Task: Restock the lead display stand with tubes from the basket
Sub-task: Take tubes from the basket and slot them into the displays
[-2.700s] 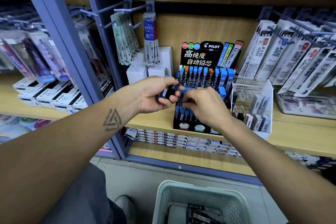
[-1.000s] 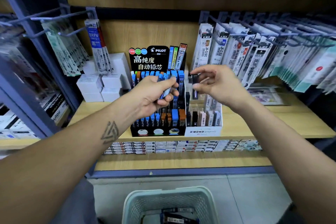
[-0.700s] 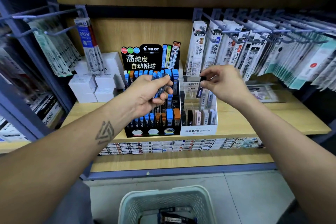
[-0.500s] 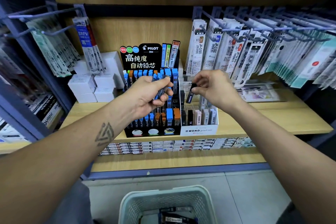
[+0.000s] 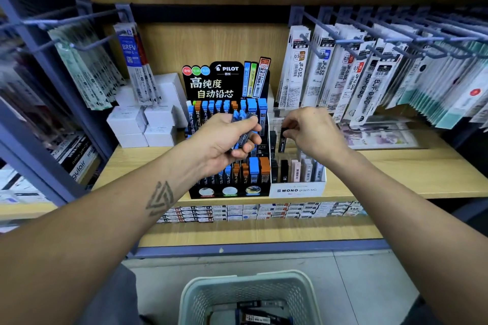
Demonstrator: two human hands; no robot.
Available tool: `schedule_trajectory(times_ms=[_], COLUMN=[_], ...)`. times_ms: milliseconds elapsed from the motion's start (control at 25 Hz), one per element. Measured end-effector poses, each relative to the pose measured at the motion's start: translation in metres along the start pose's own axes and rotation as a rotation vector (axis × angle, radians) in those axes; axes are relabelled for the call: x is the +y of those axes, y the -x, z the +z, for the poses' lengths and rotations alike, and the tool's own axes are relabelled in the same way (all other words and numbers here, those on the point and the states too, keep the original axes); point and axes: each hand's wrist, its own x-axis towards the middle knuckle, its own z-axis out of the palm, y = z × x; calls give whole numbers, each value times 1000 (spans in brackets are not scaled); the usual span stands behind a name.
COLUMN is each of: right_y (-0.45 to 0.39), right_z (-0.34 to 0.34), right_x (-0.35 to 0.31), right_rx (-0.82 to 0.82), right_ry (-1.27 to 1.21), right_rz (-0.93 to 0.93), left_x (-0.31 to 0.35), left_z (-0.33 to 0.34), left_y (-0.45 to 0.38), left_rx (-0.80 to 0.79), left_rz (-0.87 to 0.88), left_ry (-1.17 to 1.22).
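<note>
- Right now the left hand grips a small bundle of lead tubes, fingers curled under them and thumb across the top, just in front of the black lead display stand at about 12 o'clock in the view.
- Over at 1 o'clock, the right hand pinches a single dark tube near its upper end between thumb and fingertips; the tube hangs roughly upright above the rear rows of the white stand, which sits touching the black one on its 3 o'clock side.
- Down at 6 o'clock, the pale basket stands on the floor with more dark tubes lying in its bottom.
- Both stands rest on the wooden shelf; white boxes are stacked at 10 o'clock of the black stand, and hanging refill packs fill the pegs at 2 o'clock.
- These tubes look light, rigid and smooth-sided, likely hard plastic, so a loose bundle could slide apart in the palm.
- Holding one near the cap end seems soundest, leaving the lower end free to enter a slot; the slots look narrow, so the tube probably needs to go in straight.
- Judging from the gaps in the white stand's rear rows, restocking is only partly done.
</note>
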Motion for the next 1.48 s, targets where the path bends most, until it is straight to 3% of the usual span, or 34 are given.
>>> schedule_trajectory(times_ms=[440, 1120, 1200, 1280, 1360, 1480], right_y=[-4, 3, 3, 5, 8, 13], right_z=[-15, 9, -1, -12, -19, -15], right_x=[-16, -11, -14, -22, -33, -39], right_rx=[-58, -111, -46, -51, -180, -255], right_ry=[-191, -66, -197, -622, -995, -1067], right_rz=[58, 22, 70, 185, 231, 211], left_x=[2, 0, -1, -2, -3, -4], left_z=[-8, -8, -8, -9, -7, -4], left_y=[2, 4, 7, 9, 9, 8], left_rx=[-11, -42, -84, -119, -135, -177], left_rz=[11, -31, -91, -136, -151, -165], left_ry=[-15, -51, -98, -130, -108, -71])
